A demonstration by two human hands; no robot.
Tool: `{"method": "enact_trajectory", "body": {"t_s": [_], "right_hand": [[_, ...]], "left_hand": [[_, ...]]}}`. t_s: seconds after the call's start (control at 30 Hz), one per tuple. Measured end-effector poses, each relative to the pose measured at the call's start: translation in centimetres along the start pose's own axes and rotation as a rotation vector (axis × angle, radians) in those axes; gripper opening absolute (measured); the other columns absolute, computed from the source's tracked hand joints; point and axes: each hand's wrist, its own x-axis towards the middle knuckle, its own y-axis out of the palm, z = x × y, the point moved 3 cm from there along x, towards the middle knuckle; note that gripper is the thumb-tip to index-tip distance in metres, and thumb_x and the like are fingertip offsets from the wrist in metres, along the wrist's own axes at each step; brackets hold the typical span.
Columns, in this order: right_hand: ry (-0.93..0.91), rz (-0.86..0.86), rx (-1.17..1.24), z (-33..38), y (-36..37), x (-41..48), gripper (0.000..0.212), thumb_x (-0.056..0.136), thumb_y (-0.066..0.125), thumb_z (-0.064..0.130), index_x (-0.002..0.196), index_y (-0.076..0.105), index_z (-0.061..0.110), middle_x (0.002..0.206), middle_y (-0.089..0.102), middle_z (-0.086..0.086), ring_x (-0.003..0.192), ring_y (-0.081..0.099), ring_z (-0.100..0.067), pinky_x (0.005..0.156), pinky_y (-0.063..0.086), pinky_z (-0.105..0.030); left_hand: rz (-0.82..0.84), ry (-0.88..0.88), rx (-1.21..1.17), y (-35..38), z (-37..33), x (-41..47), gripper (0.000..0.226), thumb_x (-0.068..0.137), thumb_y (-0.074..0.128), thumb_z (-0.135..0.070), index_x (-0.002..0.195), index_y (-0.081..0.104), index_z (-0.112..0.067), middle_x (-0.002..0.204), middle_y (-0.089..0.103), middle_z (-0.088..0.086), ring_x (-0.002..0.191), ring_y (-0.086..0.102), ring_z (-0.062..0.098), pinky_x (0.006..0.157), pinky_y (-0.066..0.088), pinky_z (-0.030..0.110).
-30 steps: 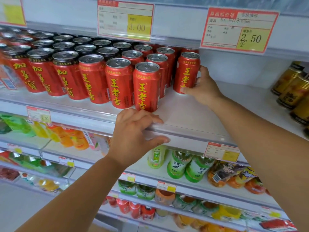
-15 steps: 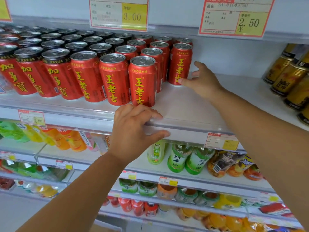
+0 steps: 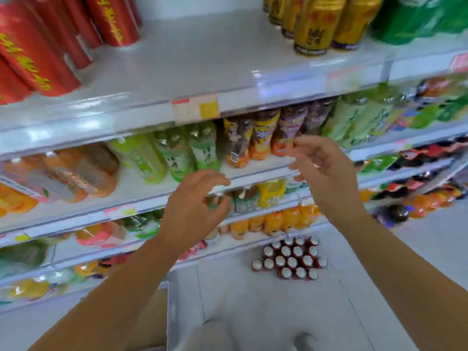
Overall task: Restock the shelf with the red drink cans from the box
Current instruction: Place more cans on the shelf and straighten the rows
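Midway down the shelving, both hands hang in the air and hold nothing. On the left hand [image 3: 193,211] the fingers are loosely curled, with thumb and forefinger apart. The right hand [image 3: 326,173] is a little higher, its fingers half bent and spread. Neither touches a shelf edge or any product. The picture is blurred.

Red cans [image 3: 38,59] stand packed at the left end of the top shelf [image 3: 190,62]. Bare shelf runs from them across to the gold cans [image 3: 319,24] towards the right end. That gap looks like the room to fill.

For supply, a cluster of spare cans [image 3: 288,259], red with pale tops, stands on the floor [image 3: 266,312] below and between the two arms, near the foot of the shelving. Whether a box holds them cannot be told.

Judgement: this is a pause between placements, and the step in hand is fetching more stock. The next move calls for a low bend and a grip round cans at the near edge of the cluster. They then need lifting clear and setting upright just beside the last red can.

Around are green tea bottles [image 3: 177,155] one shelf down, orange bottles [image 3: 276,221] lower again, and green packs [image 3: 415,16] at the top right.

In the way are the jutting shelf lips, one carrying a price tag [image 3: 195,108], which a rising can could clip. The gold cans bound the gap on the right. The inner cans of the cluster look tightly hemmed in.
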Motion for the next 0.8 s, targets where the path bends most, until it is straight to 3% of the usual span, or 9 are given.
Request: {"method": "enact_trajectory", "body": {"t_s": [0.13, 0.27, 0.37, 0.47, 0.7, 0.8], "right_hand": [[0.339, -0.056, -0.082, -12.8, -5.6, -5.4, 0.029, 0.092, 0.057, 0.004, 0.108, 0.062, 0.028, 0.101, 0.068, 0.005, 0.089, 0.064, -0.018, 0.08, 0.054, -0.043], [0.652, -0.029, -0.169, -23.7, -9.6, -10.8, 0.031, 0.089, 0.058, 0.01, 0.108, 0.059, 0.035, 0.11, 0.064, 0.009, 0.088, 0.06, -0.006, 0.072, 0.045, -0.021], [0.811, 0.036, -0.225, -31.7, -10.1, -14.0, 0.03, 0.088, 0.061, 0.016, 0.114, 0.059, 0.031, 0.114, 0.062, 0.009, 0.095, 0.061, -0.011, 0.075, 0.047, -0.025], [0.94, 0.113, -0.249, -39.4, -8.3, -16.5, 0.034, 0.088, 0.063, 0.021, 0.12, 0.057, 0.031, 0.113, 0.06, 0.012, 0.099, 0.061, -0.012, 0.076, 0.05, -0.029], [1.058, 0.279, -0.316, -59.3, 2.3, -21.4, 0.046, 0.089, 0.064, 0.034, 0.132, 0.048, 0.028, 0.124, 0.054, 0.008, 0.104, 0.057, -0.011, 0.087, 0.053, -0.036], [1.074, 0.309, -0.327, -67.0, 7.2, -22.9, 0.051, 0.088, 0.063, 0.035, 0.136, 0.045, 0.028, 0.125, 0.054, 0.007, 0.105, 0.057, -0.012, 0.084, 0.053, -0.034]], "left_hand": [[0.345, -0.249, -0.072, 12.8, 1.5, -4.4, 0.043, 0.079, 0.056, -0.045, 0.113, 0.064, -0.02, 0.115, 0.059, -0.005, 0.1, 0.061, 0.015, 0.088, 0.051, 0.034], [0.62, -0.572, -0.068, 23.4, 3.5, -9.5, 0.047, 0.084, 0.071, -0.031, 0.127, 0.054, -0.022, 0.127, 0.052, -0.003, 0.107, 0.058, 0.014, 0.089, 0.047, 0.029], [0.702, -0.755, -0.024, 29.6, 6.1, -13.0, 0.051, 0.085, 0.07, -0.031, 0.132, 0.05, -0.024, 0.133, 0.048, -0.001, 0.111, 0.056, 0.015, 0.089, 0.045, 0.027], [0.757, -0.867, -0.012, 35.6, 9.8, -16.4, 0.053, 0.085, 0.068, -0.031, 0.135, 0.049, -0.025, 0.135, 0.046, 0.0, 0.114, 0.056, 0.015, 0.089, 0.052, 0.036], [0.854, -0.927, 0.013, 49.2, 23.3, -24.7, 0.061, 0.085, 0.07, -0.033, 0.139, 0.045, -0.022, 0.139, 0.044, 0.003, 0.115, 0.057, 0.017, 0.094, 0.049, 0.035], [0.853, -0.913, 0.024, 54.3, 29.1, -27.8, 0.065, 0.084, 0.071, -0.036, 0.141, 0.041, -0.024, 0.138, 0.045, 0.001, 0.115, 0.058, 0.016, 0.095, 0.049, 0.036]]}}
